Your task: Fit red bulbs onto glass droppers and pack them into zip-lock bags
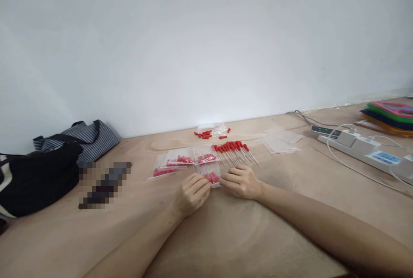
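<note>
A clear zip bag of glass droppers with red bulbs lies in front of me, its near edge between my two hands. My left hand pinches the near left corner, fingers curled. At the near right corner my right hand is closed on the same bag. Some fingertips are hidden. Just beyond and to the left are more filled bags, partly overlapping. A row of loose droppers with red bulbs lies beyond my right hand.
Loose red bulbs lie near the wall by a clear bag. Flat clear bags sit right of the droppers. A power strip with cables and coloured sheets are at right; black bag and striped bag at left.
</note>
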{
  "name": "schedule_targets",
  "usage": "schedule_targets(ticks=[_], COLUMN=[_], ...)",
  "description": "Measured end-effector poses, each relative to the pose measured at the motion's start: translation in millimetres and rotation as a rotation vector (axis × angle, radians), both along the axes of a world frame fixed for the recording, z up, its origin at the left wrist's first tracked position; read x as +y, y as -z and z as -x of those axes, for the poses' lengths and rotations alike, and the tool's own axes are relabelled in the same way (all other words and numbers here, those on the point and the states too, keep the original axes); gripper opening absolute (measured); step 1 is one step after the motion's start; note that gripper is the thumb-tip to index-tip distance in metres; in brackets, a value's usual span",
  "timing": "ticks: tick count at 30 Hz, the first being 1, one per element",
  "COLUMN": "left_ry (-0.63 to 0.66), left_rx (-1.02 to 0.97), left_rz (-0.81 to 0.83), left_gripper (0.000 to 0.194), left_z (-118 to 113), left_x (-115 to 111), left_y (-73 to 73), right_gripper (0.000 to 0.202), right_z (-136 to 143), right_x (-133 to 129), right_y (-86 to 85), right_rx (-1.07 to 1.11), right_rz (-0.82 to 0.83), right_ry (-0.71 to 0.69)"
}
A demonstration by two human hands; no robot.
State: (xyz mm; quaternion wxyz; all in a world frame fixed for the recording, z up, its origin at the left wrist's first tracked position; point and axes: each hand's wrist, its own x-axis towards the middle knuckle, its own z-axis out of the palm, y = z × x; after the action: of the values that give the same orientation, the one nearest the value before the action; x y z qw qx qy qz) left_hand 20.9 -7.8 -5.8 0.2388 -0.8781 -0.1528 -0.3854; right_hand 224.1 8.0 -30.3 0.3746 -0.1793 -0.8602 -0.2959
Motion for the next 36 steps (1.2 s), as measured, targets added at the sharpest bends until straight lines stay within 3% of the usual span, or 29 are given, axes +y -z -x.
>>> schedule_targets(ticks=[12,31,36], left_ry=[0.014,0.02,0.005], left_rx=[0.019,0.02,0.038], left_rz=[-0.035,0.014,-0.008], left_gripper=[0.013,0.012,0.012], left_z=[19,11,20], left_x=[3,5,3], left_y=[-5.5,2.8,-4.6], right_gripper=[0.017,0.015,0.014], right_z=[2,18,21], right_x=[2,-2,-3], right_y=[2.4,-2.2,-3.0], right_rx=[0.029,0.073,0.093], right_rz=[0.017,-0.003,0.01], right_ry=[0.005,-0.023,-0.025])
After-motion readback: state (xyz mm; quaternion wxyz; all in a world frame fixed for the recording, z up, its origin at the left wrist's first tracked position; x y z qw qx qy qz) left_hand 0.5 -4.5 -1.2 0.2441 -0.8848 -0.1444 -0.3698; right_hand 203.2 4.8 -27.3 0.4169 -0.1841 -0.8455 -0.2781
